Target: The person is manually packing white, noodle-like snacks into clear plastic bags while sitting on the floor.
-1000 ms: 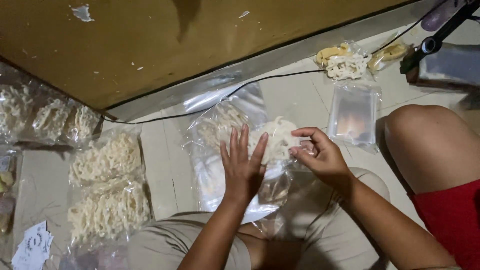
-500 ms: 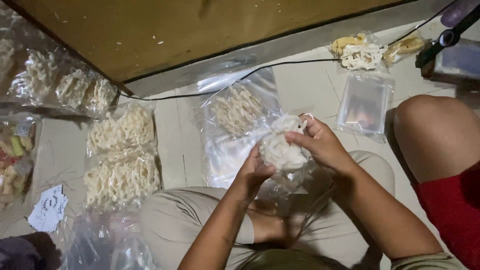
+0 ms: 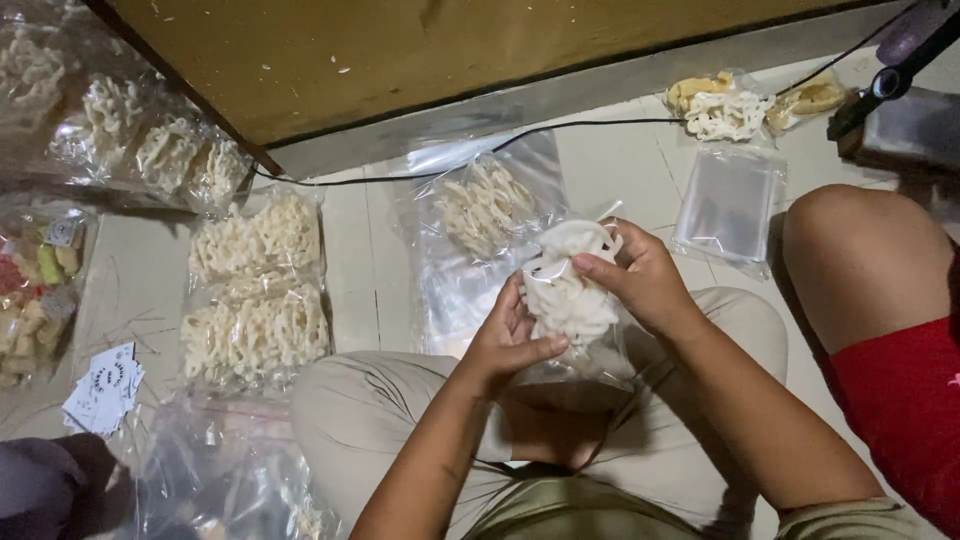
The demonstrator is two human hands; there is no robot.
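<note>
Both hands, left hand [image 3: 510,345] and right hand [image 3: 640,280], are now gripping the lifted clear bag of white crackers [image 3: 570,295], fingers closed around it, after flattening it on the floor.

Clear plastic bag of white crackers [image 3: 570,300] sits between both hands, more filled clear bags [image 3: 255,290] lie on the floor to the left. A stack of empty clear bags [image 3: 728,205] is off right, and small white paper labels [image 3: 105,385] sit far left.

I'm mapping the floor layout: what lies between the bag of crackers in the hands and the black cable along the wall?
In the head view, a clear bag of white crackers lies flat on the floor between the held bag and the black cable.
</note>
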